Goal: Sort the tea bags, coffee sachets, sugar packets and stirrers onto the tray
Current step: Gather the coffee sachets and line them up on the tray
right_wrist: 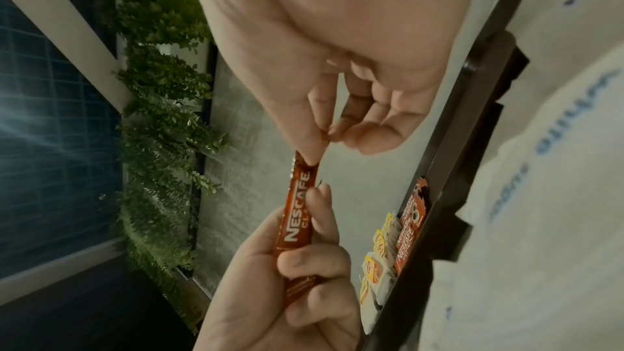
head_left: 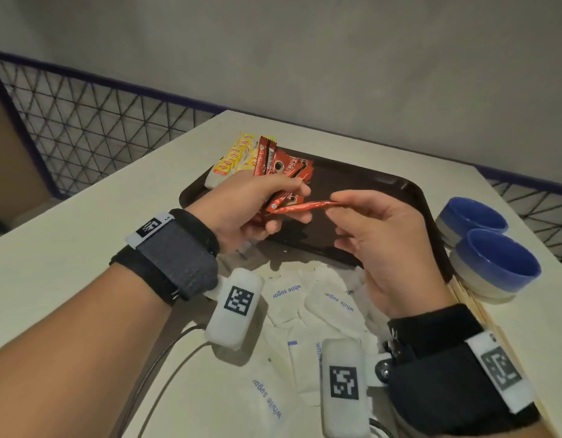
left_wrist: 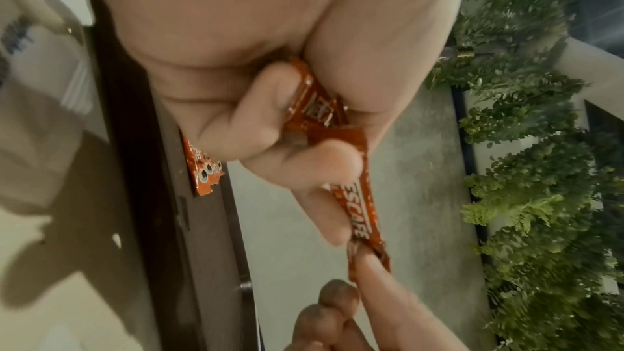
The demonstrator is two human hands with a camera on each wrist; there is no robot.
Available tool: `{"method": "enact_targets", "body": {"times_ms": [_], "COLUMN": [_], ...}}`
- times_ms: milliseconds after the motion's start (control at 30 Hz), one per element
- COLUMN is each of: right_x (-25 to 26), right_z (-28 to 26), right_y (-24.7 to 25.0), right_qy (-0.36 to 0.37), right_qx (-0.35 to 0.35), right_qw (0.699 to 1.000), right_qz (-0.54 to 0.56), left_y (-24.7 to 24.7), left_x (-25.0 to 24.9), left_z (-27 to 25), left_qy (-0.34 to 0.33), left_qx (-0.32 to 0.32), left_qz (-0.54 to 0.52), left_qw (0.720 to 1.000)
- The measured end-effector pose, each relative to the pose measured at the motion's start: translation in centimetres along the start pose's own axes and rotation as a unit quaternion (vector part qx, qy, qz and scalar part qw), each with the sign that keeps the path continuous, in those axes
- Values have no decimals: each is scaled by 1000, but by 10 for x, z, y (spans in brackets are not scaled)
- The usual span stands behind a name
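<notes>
Head view: we are gripping a bunch of coffee sachets [head_left: 274, 203] in our left hand [head_left: 244, 210], while our right hand [head_left: 377, 245] is pinching one sachet's [head_left: 305, 206] end above the tray [head_left: 384, 197] near the bench's [head_left: 67, 248] far edge.

It looks like a café or canteen seating corner: a pale bench [head_left: 83, 248] against a grey wall [head_left: 336, 58], a dark serving tray [head_left: 384, 197], two blue bowls [head_left: 494, 263] on the right, black mesh fencing [head_left: 83, 128] at far left, and a leafy hedge wall [left_wrist: 523, 170] beyond.
</notes>
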State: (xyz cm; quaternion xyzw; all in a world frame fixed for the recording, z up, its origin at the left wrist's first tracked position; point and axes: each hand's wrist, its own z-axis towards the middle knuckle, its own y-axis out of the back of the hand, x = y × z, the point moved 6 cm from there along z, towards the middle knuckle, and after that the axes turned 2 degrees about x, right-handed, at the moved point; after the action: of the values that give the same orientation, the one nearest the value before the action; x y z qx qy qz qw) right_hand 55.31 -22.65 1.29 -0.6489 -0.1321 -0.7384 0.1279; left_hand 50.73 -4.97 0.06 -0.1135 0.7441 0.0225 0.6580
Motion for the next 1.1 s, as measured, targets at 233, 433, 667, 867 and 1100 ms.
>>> {"method": "enact_targets", "body": {"times_ms": [233, 433, 667, 867, 1100], "right_x": [-3, -8, -7, -5, -7], "right_z": [1, 2, 2, 1, -8], "right_y": [2, 9, 4, 4, -11], "right_qy": [-31, -76, -97, -98, -199], "right_qx": [-25, -51, -38, -38, 110], "right_qw": [999, 995, 994, 994, 966], "right_qz": [-2, 32, 25, 23, 121], "left_y": [6, -4, -2, 4, 3], "left_x": [2, -1, -2, -11, -19], "left_z": [2, 0, 1, -3, -7], "left_qy": [-12, -34, -66, -85, -120], "left_qx": [-51, -14, -42, -13, -13], "left_qz": [-2, 4, -9, -2, -15], "left_qw": [999, 999, 997, 996, 993]}}
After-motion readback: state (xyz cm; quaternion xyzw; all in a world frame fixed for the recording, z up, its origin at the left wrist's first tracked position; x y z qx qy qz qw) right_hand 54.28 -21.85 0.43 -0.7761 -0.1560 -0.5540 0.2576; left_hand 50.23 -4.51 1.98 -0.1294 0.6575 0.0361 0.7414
